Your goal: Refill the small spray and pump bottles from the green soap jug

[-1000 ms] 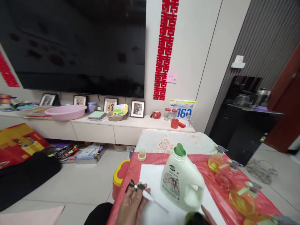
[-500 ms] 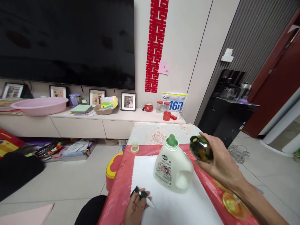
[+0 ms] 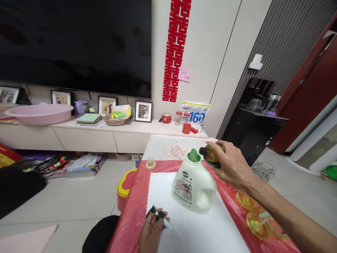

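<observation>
My right hand (image 3: 233, 163) is wrapped around a dark green bottle (image 3: 211, 155), tilted so that its open neck points left. The neck is just to the right of the mouth of a pale green detergent jug (image 3: 194, 189); no stream of liquid can be made out between them. The uncapped jug stands upright on a white cloth (image 3: 207, 232), with a green spout inside its mouth. Low in the view, my left hand (image 3: 150, 232) pinches a dark pump head (image 3: 160, 215) with a white tube end. A cream cap (image 3: 151, 163) sits left of the jug.
Yellow transparent dishes (image 3: 256, 225) stand on the red table cover (image 3: 126, 225) under my right forearm. A yellow and pink stool (image 3: 126, 182) is at the table's left. Behind runs a white cabinet (image 3: 131, 142) with jars, photo frames and a pink basin (image 3: 39, 114).
My right hand has brought the bottle left, its neck now close to the jug's mouth and more tilted. My left hand with the pump head has hardly moved. The view has shifted slightly.
</observation>
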A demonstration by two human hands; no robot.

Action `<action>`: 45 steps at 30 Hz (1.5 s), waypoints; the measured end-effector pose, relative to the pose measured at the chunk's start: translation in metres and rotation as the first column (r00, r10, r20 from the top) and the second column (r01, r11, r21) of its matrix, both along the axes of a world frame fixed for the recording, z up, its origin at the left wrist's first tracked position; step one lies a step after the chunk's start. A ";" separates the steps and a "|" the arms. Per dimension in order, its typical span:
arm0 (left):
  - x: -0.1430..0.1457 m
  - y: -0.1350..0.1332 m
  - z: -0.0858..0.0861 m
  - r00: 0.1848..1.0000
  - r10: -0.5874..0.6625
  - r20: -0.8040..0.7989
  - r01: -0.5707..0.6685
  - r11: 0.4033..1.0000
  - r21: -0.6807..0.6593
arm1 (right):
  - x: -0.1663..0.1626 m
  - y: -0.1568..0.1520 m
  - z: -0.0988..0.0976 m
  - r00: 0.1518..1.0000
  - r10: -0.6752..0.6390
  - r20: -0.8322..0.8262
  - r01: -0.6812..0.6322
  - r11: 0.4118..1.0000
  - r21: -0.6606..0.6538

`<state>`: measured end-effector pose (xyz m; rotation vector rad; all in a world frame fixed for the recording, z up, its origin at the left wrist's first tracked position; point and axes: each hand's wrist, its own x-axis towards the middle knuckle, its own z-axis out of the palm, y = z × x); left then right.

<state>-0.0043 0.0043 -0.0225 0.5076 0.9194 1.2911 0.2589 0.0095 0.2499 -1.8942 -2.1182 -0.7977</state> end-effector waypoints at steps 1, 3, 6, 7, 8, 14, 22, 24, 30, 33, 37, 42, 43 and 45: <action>0.000 0.000 0.001 1.000 -0.003 -0.003 0.003 1.000 0.001 | 0.000 0.001 0.001 1.000 0.003 0.016 -0.003 1.000 0.001; 0.000 0.000 0.002 1.000 -0.003 -0.006 0.003 1.000 -0.005 | -0.001 0.002 0.003 0.999 0.008 0.039 -0.008 1.000 0.002; -0.001 -0.001 0.004 1.000 0.001 -0.003 -0.001 1.000 -0.016 | -0.004 0.003 0.006 0.997 0.012 0.078 -0.012 1.000 -0.008; -0.001 -0.001 0.005 1.000 0.001 0.001 -0.001 1.000 -0.018 | -0.006 0.003 0.008 0.996 0.012 0.094 -0.011 1.000 -0.012; -0.001 -0.001 0.005 1.000 0.001 0.005 0.000 1.000 -0.018 | -0.007 0.004 0.009 0.994 0.011 0.108 -0.010 1.000 -0.014; -0.001 -0.002 0.006 1.000 -0.017 0.005 0.017 1.000 0.002 | -0.013 0.006 0.014 0.987 0.018 0.157 -0.017 1.000 -0.003; -0.001 -0.002 0.004 1.000 -0.019 0.002 0.019 1.000 -0.009 | -0.015 0.008 0.017 0.974 0.014 0.225 -0.018 1.000 0.016; -0.001 -0.002 0.004 1.000 -0.019 0.002 0.020 1.000 -0.002 | -0.016 0.008 0.018 0.972 0.010 0.234 -0.012 1.000 0.007; -0.001 -0.003 0.006 1.000 -0.017 0.007 0.017 1.000 -0.002 | -0.019 0.009 0.020 0.965 -0.010 0.263 0.012 1.000 -0.003; -0.001 -0.003 0.006 1.000 -0.023 0.003 0.023 1.000 0.000 | -0.019 0.008 0.021 0.959 -0.011 0.282 0.012 1.000 0.001; -0.001 -0.002 0.006 1.000 -0.029 0.003 0.029 1.000 -0.002 | -0.018 0.007 0.021 0.953 -0.002 0.302 -0.004 1.000 0.017; -0.001 -0.002 0.005 0.999 -0.033 0.005 0.033 0.999 -0.003 | -0.016 0.008 0.021 0.951 0.000 0.310 -0.001 1.000 0.004; 0.000 -0.002 0.005 1.000 -0.028 0.007 0.028 1.000 -0.006 | -0.016 0.008 0.021 0.950 -0.003 0.311 0.003 1.000 0.001; 0.000 -0.002 0.005 1.000 -0.018 0.010 0.019 1.000 -0.013 | -0.016 0.008 0.021 0.950 -0.006 0.313 0.007 1.000 0.000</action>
